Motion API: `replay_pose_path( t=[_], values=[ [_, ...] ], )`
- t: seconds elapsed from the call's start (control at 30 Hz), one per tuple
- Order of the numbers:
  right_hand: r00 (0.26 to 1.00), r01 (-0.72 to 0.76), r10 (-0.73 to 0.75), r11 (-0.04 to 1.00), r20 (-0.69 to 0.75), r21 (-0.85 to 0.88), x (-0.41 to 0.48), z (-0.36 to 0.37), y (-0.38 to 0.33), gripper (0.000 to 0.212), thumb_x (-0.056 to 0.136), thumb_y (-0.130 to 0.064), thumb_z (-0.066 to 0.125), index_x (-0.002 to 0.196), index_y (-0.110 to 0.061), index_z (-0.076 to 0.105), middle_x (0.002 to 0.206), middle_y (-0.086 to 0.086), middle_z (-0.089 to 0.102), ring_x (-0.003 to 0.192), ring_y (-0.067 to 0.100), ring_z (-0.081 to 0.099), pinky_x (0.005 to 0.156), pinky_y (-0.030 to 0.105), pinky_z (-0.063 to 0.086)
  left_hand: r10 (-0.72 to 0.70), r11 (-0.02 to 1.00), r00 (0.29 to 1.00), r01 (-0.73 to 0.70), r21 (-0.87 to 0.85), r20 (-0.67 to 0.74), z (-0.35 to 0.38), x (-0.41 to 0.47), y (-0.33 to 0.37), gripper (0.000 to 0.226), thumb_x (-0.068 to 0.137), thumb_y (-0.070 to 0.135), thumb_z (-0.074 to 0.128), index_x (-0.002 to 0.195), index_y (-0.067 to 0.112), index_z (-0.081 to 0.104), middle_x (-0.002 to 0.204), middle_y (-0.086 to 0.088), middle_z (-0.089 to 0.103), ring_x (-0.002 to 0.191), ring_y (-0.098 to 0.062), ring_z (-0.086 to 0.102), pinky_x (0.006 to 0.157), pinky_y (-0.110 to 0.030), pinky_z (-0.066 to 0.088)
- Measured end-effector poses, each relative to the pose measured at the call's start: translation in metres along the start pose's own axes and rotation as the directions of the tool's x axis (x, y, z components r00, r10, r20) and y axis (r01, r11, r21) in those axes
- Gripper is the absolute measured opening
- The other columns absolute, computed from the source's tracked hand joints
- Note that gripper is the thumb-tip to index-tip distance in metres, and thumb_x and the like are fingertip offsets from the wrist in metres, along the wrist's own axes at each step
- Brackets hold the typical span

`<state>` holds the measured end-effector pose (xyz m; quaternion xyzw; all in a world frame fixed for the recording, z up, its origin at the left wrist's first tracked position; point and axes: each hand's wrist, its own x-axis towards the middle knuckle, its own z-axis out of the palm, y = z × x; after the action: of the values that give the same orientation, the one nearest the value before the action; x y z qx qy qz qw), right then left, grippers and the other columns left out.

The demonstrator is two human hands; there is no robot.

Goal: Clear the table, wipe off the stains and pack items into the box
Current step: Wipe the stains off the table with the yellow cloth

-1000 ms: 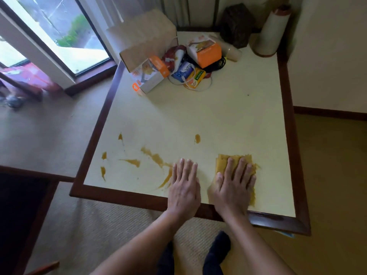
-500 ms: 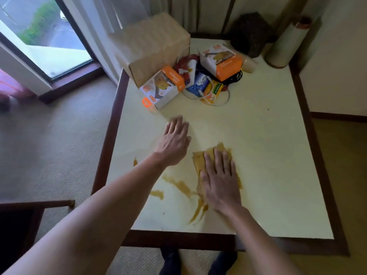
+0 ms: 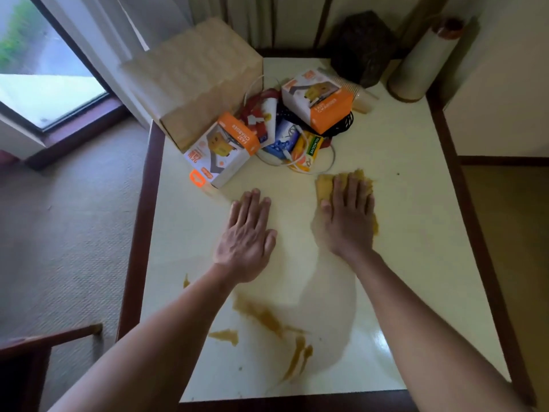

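Observation:
My right hand [image 3: 346,217] presses flat on a yellow-brown cloth [image 3: 324,185] on the cream table [image 3: 416,263], fingers straight. To its left my left hand [image 3: 248,233] rests flat on the bare tabletop. Brown stains [image 3: 264,318] streak the near left part of the table, with a wet wiped patch beside them. Beyond the hands lies a pile: two orange-and-white charger boxes [image 3: 221,151] [image 3: 319,99], a blue packet [image 3: 280,139], a yellow packet [image 3: 309,150], red packaging and cables. A brown cardboard box [image 3: 197,78] stands at the far left corner.
A dark lumpy object [image 3: 362,49] and a pale roll with a dark top [image 3: 421,63] stand at the table's far edge. A plastic cup [image 3: 364,101] lies by them. A dark wooden chair [image 3: 38,352] is at the near left; a window [image 3: 38,63] is far left.
My right hand has pushed the cloth away from me, from the near stains up toward the pile, leaving a wet swath. My left hand has stayed flat on the table, now beside the right.

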<state>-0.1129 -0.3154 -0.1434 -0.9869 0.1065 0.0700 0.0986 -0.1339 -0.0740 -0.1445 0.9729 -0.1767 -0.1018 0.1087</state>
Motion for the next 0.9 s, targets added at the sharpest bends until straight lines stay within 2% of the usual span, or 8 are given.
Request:
replay_pose_path(
  t=[0.1, 0.2, 0.33, 0.43, 0.57, 0.73, 0.8, 0.9],
  values=[
    [0.986, 0.161, -0.161, 0.987, 0.032, -0.01, -0.056, 0.008, -0.019, 0.067, 0.106, -0.048, 0.021, 0.163, -0.017, 0.008, 0.17, 0.014, 0.001, 0.157, 0.035, -0.004, 0.126, 0.052, -0.001, -0.002, 1.0, 1.0, 0.002, 0.007, 0.001, -0.002, 0.001, 0.0, 0.07, 0.108, 0.054, 0.015, 0.165, 0.018, -0.006, 0.171, -0.009, -0.019, 0.157, -0.022, -0.024, 0.129, -0.046, -0.008],
    [0.972, 0.226, -0.225, 0.974, 0.064, -0.013, -0.064, 0.005, 0.008, 0.067, 0.105, -0.048, 0.026, 0.163, -0.02, 0.011, 0.171, 0.012, 0.004, 0.157, 0.033, 0.0, 0.126, 0.052, 0.004, -0.01, 1.0, 1.0, 0.01, 0.019, -0.006, -0.001, 0.0, 0.0, 0.07, 0.108, 0.052, 0.018, 0.166, 0.017, -0.001, 0.172, -0.009, -0.014, 0.158, -0.023, -0.02, 0.129, -0.046, -0.006],
    [0.999, 0.054, -0.054, 0.997, -0.001, -0.047, 0.009, -0.008, 0.058, 0.067, 0.104, -0.048, 0.023, 0.162, -0.016, 0.016, 0.168, 0.018, 0.014, 0.155, 0.04, 0.011, 0.124, 0.057, 0.014, -0.019, 1.0, 1.0, 0.019, -0.018, -0.014, 0.0, 0.003, 0.001, 0.07, 0.108, 0.049, 0.024, 0.166, 0.017, 0.002, 0.173, -0.008, -0.011, 0.159, -0.022, -0.018, 0.13, -0.047, -0.005],
    [0.998, -0.061, 0.061, 0.998, -0.017, 0.0, 0.032, -0.007, 0.048, 0.065, 0.106, -0.046, 0.019, 0.163, -0.016, 0.01, 0.17, 0.017, 0.007, 0.156, 0.039, 0.004, 0.124, 0.058, 0.008, -0.021, 0.999, 1.0, 0.021, -0.028, -0.01, 0.002, 0.004, 0.001, 0.07, 0.107, 0.049, 0.023, 0.166, 0.018, 0.002, 0.173, -0.008, -0.012, 0.158, -0.021, -0.019, 0.13, -0.047, -0.004],
    [0.99, 0.136, -0.136, 0.991, 0.017, 0.006, -0.034, 0.01, -0.005, 0.067, 0.104, -0.046, 0.023, 0.162, -0.015, 0.014, 0.17, 0.016, 0.007, 0.156, 0.038, 0.002, 0.125, 0.056, 0.006, -0.009, 1.0, 1.0, 0.009, -0.01, -0.01, 0.004, 0.006, -0.001, 0.068, 0.109, 0.05, 0.021, 0.166, 0.018, 0.001, 0.173, -0.008, -0.012, 0.158, -0.022, -0.02, 0.13, -0.048, -0.003],
    [0.919, 0.368, -0.364, 0.93, 0.155, 0.002, -0.16, 0.025, -0.025, 0.065, 0.105, -0.048, 0.023, 0.163, -0.023, 0.007, 0.171, 0.009, -0.003, 0.157, 0.031, -0.009, 0.126, 0.055, 0.004, -0.004, 1.0, 1.0, 0.004, -0.01, 0.005, 0.004, 0.006, -0.002, 0.068, 0.109, 0.05, 0.021, 0.166, 0.017, 0.005, 0.173, -0.01, -0.01, 0.159, -0.024, -0.017, 0.129, -0.048, -0.003],
    [0.906, 0.395, -0.386, 0.918, 0.173, -0.019, -0.187, 0.027, -0.005, 0.065, 0.106, -0.049, 0.023, 0.163, -0.024, 0.008, 0.171, 0.007, -0.003, 0.157, 0.029, -0.01, 0.126, 0.055, 0.007, -0.001, 1.0, 1.0, 0.002, -0.03, 0.026, 0.001, 0.008, -0.001, 0.068, 0.109, 0.049, 0.022, 0.166, 0.016, 0.005, 0.173, -0.011, -0.01, 0.159, -0.025, -0.016, 0.129, -0.047, -0.005],
    [0.931, 0.344, -0.334, 0.938, 0.147, -0.045, -0.2, 0.027, 0.016, 0.066, 0.105, -0.05, 0.024, 0.163, -0.024, 0.006, 0.171, 0.006, -0.002, 0.157, 0.028, -0.008, 0.126, 0.055, 0.007, -0.001, 0.997, 0.999, 0.005, -0.082, 0.05, -0.01, 0.005, -0.001, 0.066, 0.109, 0.045, 0.028, 0.165, 0.014, 0.012, 0.173, -0.014, -0.004, 0.16, -0.027, -0.011, 0.13, -0.044, -0.005]
  ],
)
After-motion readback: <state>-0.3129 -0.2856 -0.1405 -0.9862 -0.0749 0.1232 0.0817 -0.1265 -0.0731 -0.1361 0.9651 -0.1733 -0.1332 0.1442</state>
